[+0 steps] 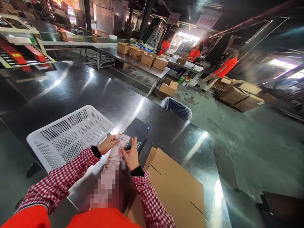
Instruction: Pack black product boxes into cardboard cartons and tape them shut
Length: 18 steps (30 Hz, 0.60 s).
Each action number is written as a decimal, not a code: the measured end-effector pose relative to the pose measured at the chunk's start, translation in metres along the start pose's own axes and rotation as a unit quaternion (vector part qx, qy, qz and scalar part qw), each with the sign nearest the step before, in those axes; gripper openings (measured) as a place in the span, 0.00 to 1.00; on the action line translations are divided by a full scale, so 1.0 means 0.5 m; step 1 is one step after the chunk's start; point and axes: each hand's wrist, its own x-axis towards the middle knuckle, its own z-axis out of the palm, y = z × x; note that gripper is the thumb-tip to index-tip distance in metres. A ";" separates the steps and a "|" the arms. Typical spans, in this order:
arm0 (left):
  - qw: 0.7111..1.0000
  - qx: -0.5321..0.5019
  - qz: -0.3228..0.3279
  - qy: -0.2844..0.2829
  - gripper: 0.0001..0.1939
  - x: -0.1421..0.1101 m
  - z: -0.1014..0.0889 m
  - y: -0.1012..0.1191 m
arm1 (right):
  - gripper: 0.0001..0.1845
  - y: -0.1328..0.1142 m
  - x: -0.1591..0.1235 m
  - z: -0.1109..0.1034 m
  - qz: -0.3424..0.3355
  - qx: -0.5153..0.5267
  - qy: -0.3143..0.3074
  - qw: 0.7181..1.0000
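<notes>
My left hand (pixel 107 145) pinches the top left corner of a long printed paper slip (pixel 117 152) with barcodes. My right hand (pixel 131 155) grips the slip's right edge with the fingers pointing up. The slip hangs over the shiny steel table (pixel 71 91). Just behind my hands lies a flat black box (pixel 137 131) with a small blue mark. Both arms wear red-and-white checked sleeves.
A white perforated plastic basket (pixel 68 134) sits to the left. Flattened cardboard sheets (pixel 175 186) lie at the right. A bin lined with a bag (pixel 176 107) stands past the table edge. People in orange work among cardboard boxes (pixel 148 58) on far tables.
</notes>
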 end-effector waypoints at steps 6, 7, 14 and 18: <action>0.999 -0.017 -0.024 -0.040 0.21 0.000 -0.015 0.021 | 0.25 -0.027 0.041 -0.037 0.089 0.175 -0.120 0.973; 0.999 -0.021 -0.026 -0.038 0.23 0.000 -0.014 0.027 | 0.25 -0.035 0.044 -0.035 0.087 0.199 -0.134 0.967; 1.000 -0.007 -0.001 0.014 0.21 -0.012 0.012 0.079 | 0.22 -0.082 0.056 -0.009 0.083 0.336 -0.098 0.933; 0.997 -0.057 0.024 0.039 0.25 -0.057 0.000 0.053 | 0.19 -0.086 0.048 -0.007 0.073 0.361 -0.047 0.929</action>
